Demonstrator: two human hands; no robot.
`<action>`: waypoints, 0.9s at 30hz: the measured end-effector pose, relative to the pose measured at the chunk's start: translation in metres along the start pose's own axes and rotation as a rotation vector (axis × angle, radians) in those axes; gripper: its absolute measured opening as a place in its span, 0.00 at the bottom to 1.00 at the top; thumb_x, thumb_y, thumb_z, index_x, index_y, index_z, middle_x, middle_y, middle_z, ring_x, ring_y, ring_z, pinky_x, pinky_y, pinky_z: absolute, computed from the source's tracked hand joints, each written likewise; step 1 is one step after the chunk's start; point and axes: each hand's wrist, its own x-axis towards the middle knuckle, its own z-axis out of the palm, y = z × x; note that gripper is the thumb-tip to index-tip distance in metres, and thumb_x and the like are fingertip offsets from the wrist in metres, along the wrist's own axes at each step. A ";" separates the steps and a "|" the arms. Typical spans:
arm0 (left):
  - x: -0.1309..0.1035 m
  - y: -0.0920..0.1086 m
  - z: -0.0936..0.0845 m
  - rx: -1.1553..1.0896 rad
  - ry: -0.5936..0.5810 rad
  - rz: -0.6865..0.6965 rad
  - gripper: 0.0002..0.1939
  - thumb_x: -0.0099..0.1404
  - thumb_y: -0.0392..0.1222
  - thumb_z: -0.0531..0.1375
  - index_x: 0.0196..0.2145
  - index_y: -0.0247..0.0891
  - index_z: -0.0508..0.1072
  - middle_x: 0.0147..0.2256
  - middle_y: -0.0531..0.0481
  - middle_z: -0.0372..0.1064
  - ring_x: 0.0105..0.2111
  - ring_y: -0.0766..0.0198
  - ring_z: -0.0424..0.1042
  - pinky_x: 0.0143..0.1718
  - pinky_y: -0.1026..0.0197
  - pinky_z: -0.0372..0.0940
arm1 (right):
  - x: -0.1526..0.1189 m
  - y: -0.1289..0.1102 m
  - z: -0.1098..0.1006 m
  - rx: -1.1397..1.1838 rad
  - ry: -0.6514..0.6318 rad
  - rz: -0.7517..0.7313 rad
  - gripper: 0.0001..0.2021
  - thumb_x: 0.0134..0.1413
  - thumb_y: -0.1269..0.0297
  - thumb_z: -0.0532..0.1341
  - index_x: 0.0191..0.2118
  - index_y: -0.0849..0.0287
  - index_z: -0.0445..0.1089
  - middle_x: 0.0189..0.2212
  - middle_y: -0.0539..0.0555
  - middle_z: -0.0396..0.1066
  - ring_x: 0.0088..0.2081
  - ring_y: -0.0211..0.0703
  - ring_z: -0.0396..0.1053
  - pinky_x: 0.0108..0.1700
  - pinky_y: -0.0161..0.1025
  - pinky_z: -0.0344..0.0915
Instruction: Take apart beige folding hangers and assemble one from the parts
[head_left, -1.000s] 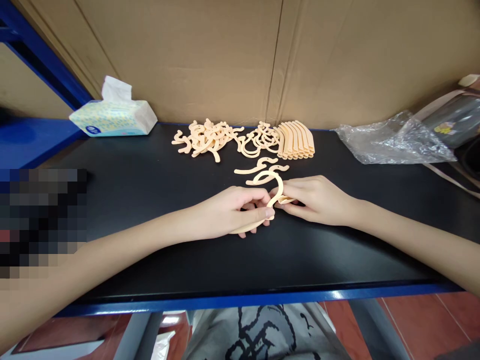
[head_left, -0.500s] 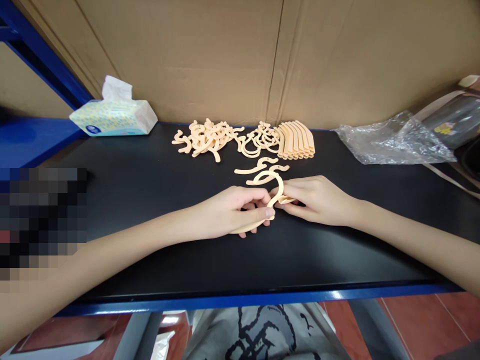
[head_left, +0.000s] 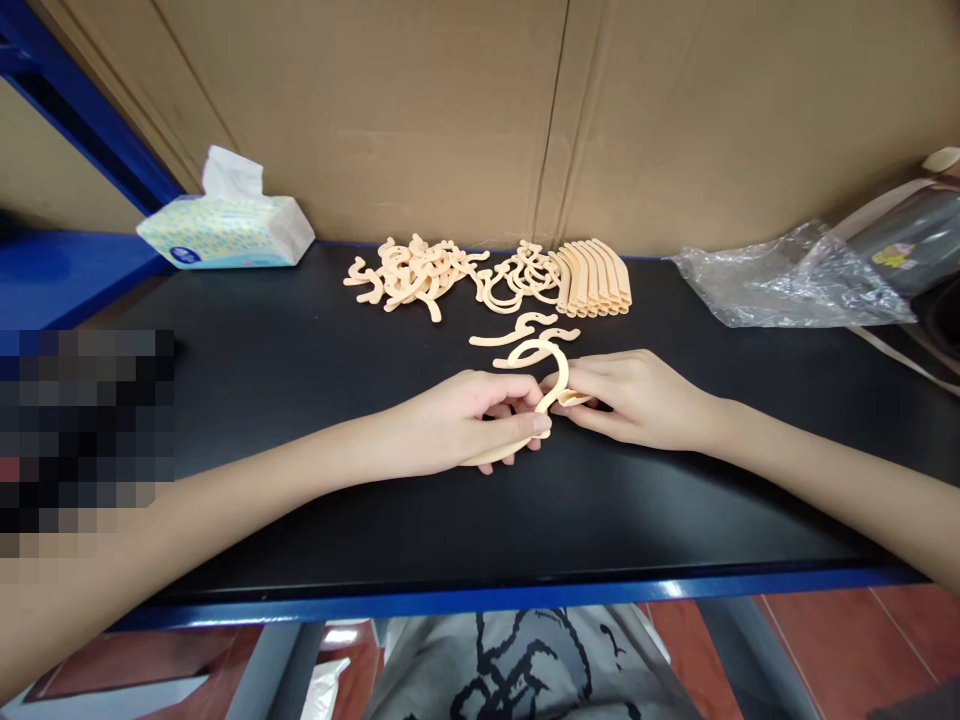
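The hook (head_left: 565, 374) stands with its bend up, between the two hands at the middle of the black table (head_left: 360, 540). At far left a tissue pack (head_left: 225, 230) sits against the cardboard wall (head_left: 420, 110), likely set there to be out of the way. The left hand (head_left: 469, 425) is closed around the hook's foot and a curved arm (head_left: 491, 459) running under the palm — thumb pressed along the top, fingers curled beneath — a grip that seems meant to keep the parts steady; whether they are joined cannot be told. Beyond it, a heap of curved pieces (head_left: 424, 275) lies jumbled, and next come loose hooks (head_left: 504, 302), apparently grouped by kind. Two loose pieces (head_left: 495, 341) lie nearer, just past the held hook, probably for an easy reach. The row of bent tubes (head_left: 596, 280) is stacked neatly side by side, perhaps because they nest well. In front, the right hand (head_left: 641, 400) pinches a hollow piece (head_left: 574, 398) between thumb and bent fingers, its mouth toward the hook. Rightmost, a crumpled plastic bag (head_left: 787, 280) lies by a clear bottle (head_left: 904, 240), well apart from the pieces.
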 end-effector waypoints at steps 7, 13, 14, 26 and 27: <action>0.000 0.001 0.000 0.010 0.002 -0.005 0.11 0.65 0.46 0.54 0.33 0.35 0.65 0.33 0.51 0.68 0.27 0.71 0.66 0.22 0.71 0.66 | -0.001 0.001 0.001 -0.010 0.004 -0.003 0.13 0.63 0.61 0.48 0.40 0.60 0.67 0.31 0.52 0.70 0.31 0.37 0.66 0.31 0.33 0.58; 0.001 0.002 0.000 0.003 0.000 -0.013 0.13 0.64 0.49 0.55 0.33 0.34 0.65 0.32 0.52 0.67 0.26 0.71 0.66 0.22 0.71 0.65 | -0.001 0.001 0.001 -0.002 -0.004 0.004 0.13 0.63 0.61 0.48 0.41 0.60 0.67 0.32 0.52 0.70 0.31 0.37 0.67 0.31 0.33 0.58; 0.000 0.002 0.000 -0.001 -0.002 -0.014 0.14 0.64 0.50 0.55 0.33 0.34 0.65 0.32 0.52 0.67 0.26 0.71 0.66 0.22 0.71 0.66 | -0.001 0.001 0.001 -0.002 -0.004 0.003 0.13 0.63 0.61 0.48 0.41 0.60 0.67 0.32 0.53 0.70 0.31 0.37 0.67 0.31 0.33 0.58; 0.000 0.002 0.000 -0.024 -0.003 -0.024 0.15 0.63 0.52 0.56 0.32 0.35 0.65 0.32 0.51 0.67 0.27 0.71 0.66 0.22 0.70 0.66 | -0.001 0.000 0.000 -0.009 0.000 -0.006 0.12 0.63 0.61 0.48 0.39 0.60 0.67 0.30 0.53 0.70 0.29 0.37 0.65 0.30 0.32 0.57; 0.000 0.002 0.000 -0.026 -0.002 -0.023 0.15 0.63 0.52 0.56 0.32 0.35 0.65 0.32 0.51 0.67 0.26 0.71 0.66 0.22 0.70 0.66 | -0.001 0.000 0.000 -0.008 0.000 -0.008 0.12 0.63 0.62 0.48 0.39 0.60 0.67 0.30 0.53 0.70 0.29 0.37 0.65 0.30 0.32 0.57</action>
